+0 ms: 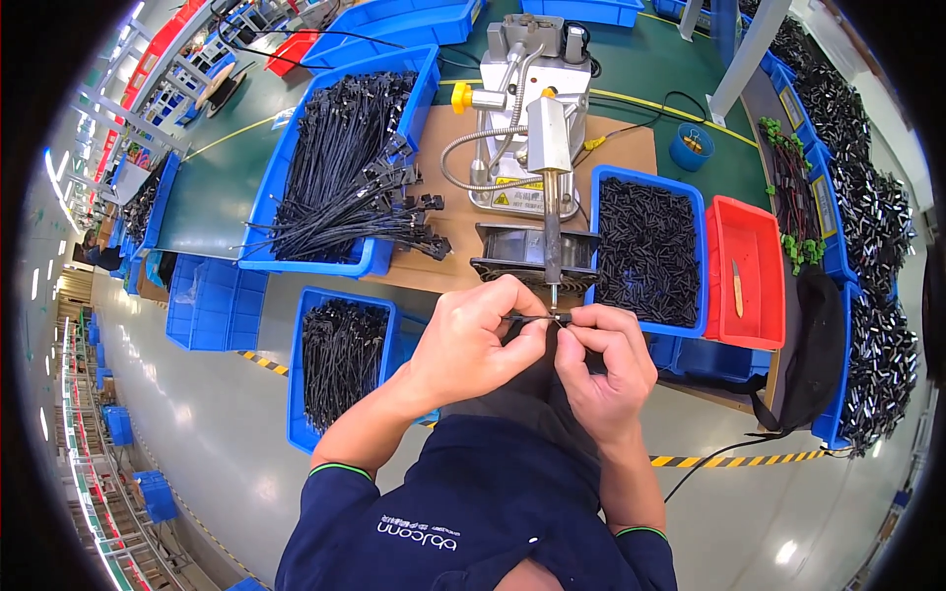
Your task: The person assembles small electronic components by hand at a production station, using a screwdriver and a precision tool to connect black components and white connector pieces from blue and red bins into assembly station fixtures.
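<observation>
Just below the tip of a soldering machine's iron (553, 231), my two hands meet. My left hand (471, 340) pinches a thin black cable (518, 318) between thumb and forefinger. With its thumb and fingertips, my right hand (609, 369) pinches a small black piece (565, 319) at the cable's end. It looks like a connector, but the fingers cover most of it. The iron tip is at or very near the join; contact cannot be made out. Behind it stands the soldering machine (503, 163), with a dark wire spool (498, 248) under the iron.
Bundled black cables fill a blue bin (258, 212) at left and a lower blue bin (296, 394). Right of the iron, a blue tray (702, 286) holds small black tubes. Beside it, a red tray (754, 256) holds a knife. A blue cup (690, 153) stands behind.
</observation>
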Motion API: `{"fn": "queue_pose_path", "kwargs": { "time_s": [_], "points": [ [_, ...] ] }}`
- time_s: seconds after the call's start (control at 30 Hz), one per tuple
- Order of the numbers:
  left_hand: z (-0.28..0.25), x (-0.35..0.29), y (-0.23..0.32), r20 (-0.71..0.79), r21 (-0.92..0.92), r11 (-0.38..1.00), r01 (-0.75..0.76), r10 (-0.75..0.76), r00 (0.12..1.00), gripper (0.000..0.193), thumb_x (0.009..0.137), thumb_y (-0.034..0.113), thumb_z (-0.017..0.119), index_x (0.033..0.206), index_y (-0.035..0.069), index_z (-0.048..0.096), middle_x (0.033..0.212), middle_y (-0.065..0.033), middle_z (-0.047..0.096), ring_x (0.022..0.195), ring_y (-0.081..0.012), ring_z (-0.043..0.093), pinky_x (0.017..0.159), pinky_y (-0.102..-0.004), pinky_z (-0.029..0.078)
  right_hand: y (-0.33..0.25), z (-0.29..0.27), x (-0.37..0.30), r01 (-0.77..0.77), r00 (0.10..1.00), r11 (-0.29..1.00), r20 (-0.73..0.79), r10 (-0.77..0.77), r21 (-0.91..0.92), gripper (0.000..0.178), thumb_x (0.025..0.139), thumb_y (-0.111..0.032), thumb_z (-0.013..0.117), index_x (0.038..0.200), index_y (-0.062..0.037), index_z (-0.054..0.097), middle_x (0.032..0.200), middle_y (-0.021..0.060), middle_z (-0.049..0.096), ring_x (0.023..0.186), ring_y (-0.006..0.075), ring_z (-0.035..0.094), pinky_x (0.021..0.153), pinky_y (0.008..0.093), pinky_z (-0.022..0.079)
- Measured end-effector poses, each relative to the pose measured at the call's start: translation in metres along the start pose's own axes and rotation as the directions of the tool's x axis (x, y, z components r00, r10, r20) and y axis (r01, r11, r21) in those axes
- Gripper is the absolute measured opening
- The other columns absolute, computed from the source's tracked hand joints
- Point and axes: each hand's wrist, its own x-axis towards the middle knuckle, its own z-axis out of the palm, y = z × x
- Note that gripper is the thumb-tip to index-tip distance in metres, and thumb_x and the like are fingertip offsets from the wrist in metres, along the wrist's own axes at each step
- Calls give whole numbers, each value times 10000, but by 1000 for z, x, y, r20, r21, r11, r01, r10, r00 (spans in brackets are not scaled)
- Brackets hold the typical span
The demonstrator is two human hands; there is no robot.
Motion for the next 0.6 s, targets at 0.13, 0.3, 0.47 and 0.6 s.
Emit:
{"fn": "queue_pose_path", "kwargs": {
  "time_s": [0.13,0.3,0.47,0.6],
  "points": [
    [-1,0,3,-1,7,1000,4,-4,1000,132,882,103,796,931,21,705,740,-59,681,556,-123,573,507,-299,453,-1,-1,0,-1,1000,1000,-3,1,-6,203,803,77,835,925,8,689,1039,144,748,901,290,724,782,364,601],
    [2,-1,-1,-13,-29,1000,9,-9,1000,137,884,105,798,933,18,705,742,-60,684,560,-115,574,510,-294,457,-3,-4,-2,-18,1000,1000,6,18,12,193,801,77,835,915,10,694,1050,152,753,911,295,728,794,366,604],
    [3,-1,-1,-23,-51,999,12,-13,1000,139,886,106,800,936,17,706,744,-61,688,558,-107,572,507,-289,457,-3,-4,-3,-19,1000,999,4,19,31,188,800,74,834,908,11,694,1063,159,757,913,298,729,803,374,605],
    [3,-2,0,-12,-38,999,19,-19,1000,139,889,108,800,937,17,706,744,-60,691,550,-100,567,503,-287,458,-3,-4,-4,-27,1000,999,7,27,38,187,799,70,836,904,10,694,1061,159,758,911,299,730,803,374,606]
  ]
}}
